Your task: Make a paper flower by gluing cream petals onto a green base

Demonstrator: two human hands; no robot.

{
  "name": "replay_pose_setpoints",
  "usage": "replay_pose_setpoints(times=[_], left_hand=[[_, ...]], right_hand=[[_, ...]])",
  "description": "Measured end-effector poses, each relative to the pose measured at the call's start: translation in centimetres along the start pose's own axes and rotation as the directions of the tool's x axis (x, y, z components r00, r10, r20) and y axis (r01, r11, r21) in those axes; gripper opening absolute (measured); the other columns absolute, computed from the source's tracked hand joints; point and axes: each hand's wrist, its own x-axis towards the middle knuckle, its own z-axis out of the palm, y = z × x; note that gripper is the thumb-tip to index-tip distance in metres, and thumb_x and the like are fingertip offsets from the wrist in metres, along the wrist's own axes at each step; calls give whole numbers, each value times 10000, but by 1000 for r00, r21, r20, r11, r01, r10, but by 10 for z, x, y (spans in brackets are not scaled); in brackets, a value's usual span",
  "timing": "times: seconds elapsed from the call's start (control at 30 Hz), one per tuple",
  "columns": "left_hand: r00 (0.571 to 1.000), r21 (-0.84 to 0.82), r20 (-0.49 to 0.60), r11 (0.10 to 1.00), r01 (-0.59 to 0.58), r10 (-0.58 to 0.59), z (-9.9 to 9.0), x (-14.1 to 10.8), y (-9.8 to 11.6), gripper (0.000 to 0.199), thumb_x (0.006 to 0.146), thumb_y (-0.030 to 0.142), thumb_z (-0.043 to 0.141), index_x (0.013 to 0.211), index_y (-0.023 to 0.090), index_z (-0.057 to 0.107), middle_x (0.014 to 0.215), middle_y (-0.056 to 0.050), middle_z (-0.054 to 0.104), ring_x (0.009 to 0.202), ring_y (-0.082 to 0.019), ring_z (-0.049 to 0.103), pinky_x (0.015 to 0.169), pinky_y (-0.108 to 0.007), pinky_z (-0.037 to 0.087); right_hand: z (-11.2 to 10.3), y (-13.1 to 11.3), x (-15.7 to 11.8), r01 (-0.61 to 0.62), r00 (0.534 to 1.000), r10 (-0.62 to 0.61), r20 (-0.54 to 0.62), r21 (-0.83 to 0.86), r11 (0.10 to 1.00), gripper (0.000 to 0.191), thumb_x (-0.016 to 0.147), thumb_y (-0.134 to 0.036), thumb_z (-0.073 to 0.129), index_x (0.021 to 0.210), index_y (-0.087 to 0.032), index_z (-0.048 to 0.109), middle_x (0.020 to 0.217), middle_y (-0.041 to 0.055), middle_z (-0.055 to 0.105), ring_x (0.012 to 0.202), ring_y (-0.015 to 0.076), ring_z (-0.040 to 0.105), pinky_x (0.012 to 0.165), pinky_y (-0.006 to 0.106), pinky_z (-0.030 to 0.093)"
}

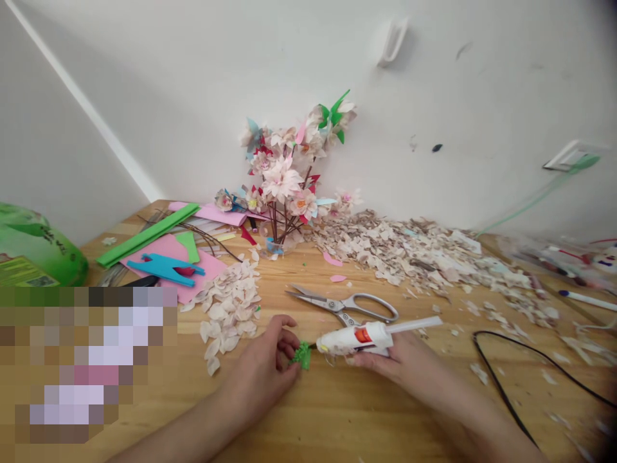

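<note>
My right hand (385, 360) is wrapped round a white hot glue gun (354, 339), which has a clear glue stick (417, 323) jutting from its back. The nozzle points left, close to a small piece of fringed green paper (302, 355). That green piece is pinched between the fingers of my left hand (265, 357); I cannot tell whether the nozzle touches it. Just beyond the glue gun lie metal scissors (344, 305), blades to the left. A loose pile of pale petals (231, 302) spreads out beyond my left hand.
Handmade flowers (289, 173) stand in a small clear holder by the wall. Dried petals (400, 251) cover the back right. Pink paper (159, 254), a green strip (149, 235) and a blue plastic tool (168, 269) lie left. A black cord (501, 379) loops at right; a green package (38, 247) stands far left.
</note>
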Motion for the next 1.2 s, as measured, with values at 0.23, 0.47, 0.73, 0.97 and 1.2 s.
replay_pose_setpoints(times=[0.23, 0.47, 0.73, 0.97, 1.2], left_hand=[[1000, -22, -24, 1000, -15, 14, 1, 0, -2, 392, 632, 87, 505, 970, 238, 376, 796, 37, 600, 535, -81, 508, 502, -202, 407], [1000, -52, -28, 999, -8, 7, 1, 0, -3, 360, 648, 102, 510, 952, 241, 378, 787, 36, 606, 540, -90, 511, 508, -212, 407], [996, -300, -76, 954, 20, -45, 1, 2, -3, 315, 686, 149, 553, 892, 241, 334, 701, 53, 596, 563, -100, 515, 519, -214, 388], [981, -538, -136, 842, 42, -135, 0, 6, 3, 378, 642, 157, 622, 857, 228, 319, 657, 57, 604, 549, -86, 524, 517, -202, 372], [978, -630, -149, 776, 19, -145, 1, 6, 2, 404, 621, 158, 661, 854, 223, 337, 653, 57, 623, 596, -94, 589, 589, -218, 429]], right_hand=[[-2, -1, 1, -17, 1000, 17, -1, 27, 999, 168, 767, -368, 567, 819, -238, 660, 831, 8, 700, 761, 229, 622, 681, 288, 456], [-5, 7, 3, -18, 1000, 15, 22, 147, 989, 206, 761, -389, 563, 851, -233, 662, 880, 5, 700, 819, 229, 623, 752, 304, 465], [-8, 8, 0, -1, 998, -13, 56, 243, 970, 243, 750, -414, 567, 880, -238, 674, 901, 6, 699, 847, 236, 619, 782, 305, 477], [-8, 3, -7, -3, 997, -11, 75, 194, 981, 230, 760, -402, 551, 881, -231, 645, 865, 4, 683, 846, 228, 613, 766, 286, 481], [-3, 1, -10, -8, 999, -1, 51, 174, 985, 211, 751, -380, 571, 878, -220, 620, 896, 3, 673, 838, 217, 610, 769, 273, 465]])
